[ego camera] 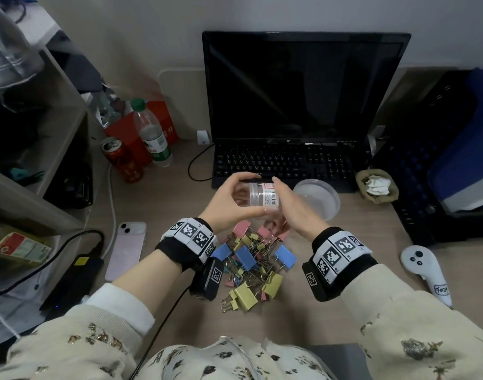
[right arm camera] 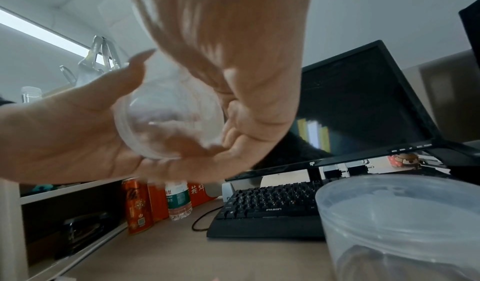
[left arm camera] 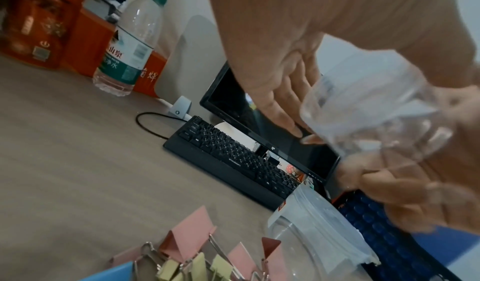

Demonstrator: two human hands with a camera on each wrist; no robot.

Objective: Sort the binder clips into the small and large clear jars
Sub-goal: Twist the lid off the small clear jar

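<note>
A small clear jar (ego camera: 263, 198) with a white barcode label is held above the desk, in front of the keyboard. My left hand (ego camera: 228, 204) grips its left end, fingers over the top and thumb beneath. My right hand (ego camera: 291, 208) grips its right side. In the wrist views the small jar (left arm camera: 376, 119) (right arm camera: 168, 121) is blurred between both palms. The large clear jar (ego camera: 321, 200) (right arm camera: 400, 224) stands on the desk just right of my hands. A pile of pink, yellow and blue binder clips (ego camera: 252, 266) (left arm camera: 192, 244), small and large, lies on the desk below my wrists.
A black keyboard (ego camera: 284, 163) and monitor (ego camera: 303, 86) stand behind the jars. At the left are a water bottle (ego camera: 152, 135), a red can (ego camera: 122, 160), a pink phone (ego camera: 126, 250) and a shelf unit (ego camera: 37, 149). A white controller (ego camera: 426, 270) lies right, near a dark crate (ego camera: 426, 187).
</note>
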